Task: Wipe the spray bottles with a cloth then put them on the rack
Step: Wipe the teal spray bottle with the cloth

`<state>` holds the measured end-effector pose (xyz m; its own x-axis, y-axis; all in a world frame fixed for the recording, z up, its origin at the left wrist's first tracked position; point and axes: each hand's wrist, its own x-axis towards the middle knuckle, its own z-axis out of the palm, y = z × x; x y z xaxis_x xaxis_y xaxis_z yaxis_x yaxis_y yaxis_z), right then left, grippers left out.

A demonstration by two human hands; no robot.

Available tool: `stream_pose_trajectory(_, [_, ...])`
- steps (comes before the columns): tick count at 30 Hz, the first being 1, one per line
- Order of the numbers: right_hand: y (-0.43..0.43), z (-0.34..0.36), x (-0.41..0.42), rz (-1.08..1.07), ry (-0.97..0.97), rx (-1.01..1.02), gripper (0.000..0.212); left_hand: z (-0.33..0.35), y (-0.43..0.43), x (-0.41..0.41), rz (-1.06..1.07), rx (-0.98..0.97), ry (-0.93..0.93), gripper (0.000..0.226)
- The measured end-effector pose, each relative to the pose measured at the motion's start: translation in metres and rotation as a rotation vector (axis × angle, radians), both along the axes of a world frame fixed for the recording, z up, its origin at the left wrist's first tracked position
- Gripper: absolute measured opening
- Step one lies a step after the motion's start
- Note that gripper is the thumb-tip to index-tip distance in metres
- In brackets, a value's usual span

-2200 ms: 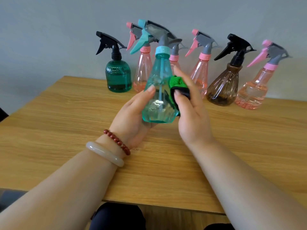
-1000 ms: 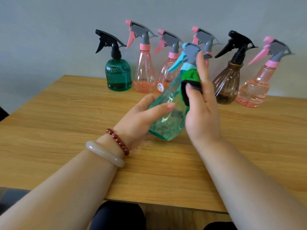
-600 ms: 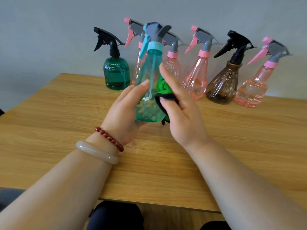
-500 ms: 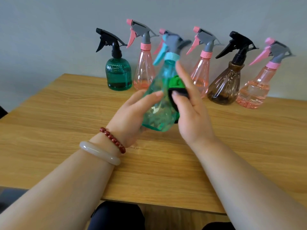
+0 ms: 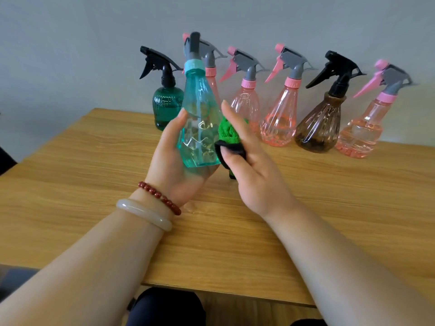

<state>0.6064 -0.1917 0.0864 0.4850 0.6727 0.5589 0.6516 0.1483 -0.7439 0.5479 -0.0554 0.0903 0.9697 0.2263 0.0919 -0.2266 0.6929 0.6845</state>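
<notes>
The task looks to be in its early or middle stretch: the left hand [image 5: 174,165] grips the teal spray bottle [image 5: 200,118] round its lower body and holds it upright just above the counter [image 5: 94,184], while the right hand [image 5: 254,175] pinches a green cloth [image 5: 229,132] with a dark edge between thumb and fingers and presses it to the bottle's right flank. So this bottle is mid-wipe and not yet put away. Six more stand in a row at the back of the counter: a dark green bottle [image 5: 167,107], four pink bottles [image 5: 280,118] and a brown bottle [image 5: 317,128]; whether any has been wiped I cannot tell. No rack is in view, so every placing appears left to do
</notes>
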Motion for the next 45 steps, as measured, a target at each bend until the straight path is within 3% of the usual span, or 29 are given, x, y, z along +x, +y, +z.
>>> stream_pose_trajectory(2, [0.001,-0.001,-0.001,0.002,-0.007,0.036,0.055,0.0,-0.001,0.0,-0.011,-0.006,0.004,0.06])
stream_pose_trajectory(4, [0.0,0.0,0.001,-0.02,-0.006,0.075,0.054,-0.005,0.0,0.0,0.035,0.158,0.05,0.054])
stream_pose_trajectory(7, [-0.001,0.0,0.005,-0.103,-0.039,0.105,0.053,-0.008,-0.009,0.003,0.272,0.342,0.143,0.056])
stream_pose_trajectory(9, [0.0,-0.001,0.006,-0.162,-0.08,0.119,0.055,-0.011,-0.012,0.007,0.255,0.28,0.147,0.071])
stream_pose_trajectory(14, [0.002,0.001,-0.001,-0.093,-0.264,0.083,0.056,-0.005,-0.011,0.006,0.173,0.325,0.009,0.066])
stream_pose_trajectory(16, [0.004,0.002,-0.001,-0.093,-0.201,0.13,0.052,-0.002,-0.009,0.002,0.143,0.286,-0.042,0.068])
stream_pose_trajectory(18, [0.006,0.003,0.0,-0.141,0.018,0.17,0.047,0.0,-0.01,0.0,0.15,0.223,-0.039,0.057])
stream_pose_trajectory(20, [0.006,0.001,0.002,-0.166,0.088,0.147,0.047,0.001,-0.013,0.0,0.159,0.213,-0.026,0.048])
stream_pose_trajectory(25, [0.005,0.0,-0.006,-0.133,-0.284,0.111,0.048,0.002,-0.01,-0.001,0.071,0.153,-0.072,0.048])
stream_pose_trajectory(27, [0.009,0.002,-0.006,-0.145,-0.219,0.15,0.047,0.002,-0.01,-0.001,0.073,0.192,-0.066,0.051])
stream_pose_trajectory(30, [0.007,0.007,0.0,-0.208,0.115,0.222,0.041,0.001,-0.013,0.0,0.064,0.25,-0.042,0.047])
stream_pose_trajectory(32, [0.004,0.005,0.003,-0.217,0.218,0.251,0.037,0.001,-0.016,0.0,0.039,0.275,-0.051,0.045])
stream_pose_trajectory(34, [0.001,0.004,0.0,-0.192,0.12,0.258,0.039,0.002,-0.016,0.0,0.039,0.265,-0.06,0.053])
stream_pose_trajectory(36, [0.0,0.004,-0.005,-0.173,-0.165,0.234,0.043,0.002,-0.012,-0.001,0.009,0.227,-0.095,0.057])
stream_pose_trajectory(38, [0.002,0.005,-0.003,-0.147,-0.33,0.214,0.043,0.001,-0.009,-0.001,-0.032,0.19,-0.121,0.056])
stream_pose_trajectory(43, [0.002,0.001,0.003,-0.229,-0.232,0.247,0.041,-0.004,-0.013,0.001,-0.092,0.372,-0.067,0.078])
stream_pose_trajectory(45, [0.002,0.001,0.006,-0.253,-0.165,0.238,0.044,-0.003,-0.016,0.002,-0.049,0.37,-0.043,0.065])
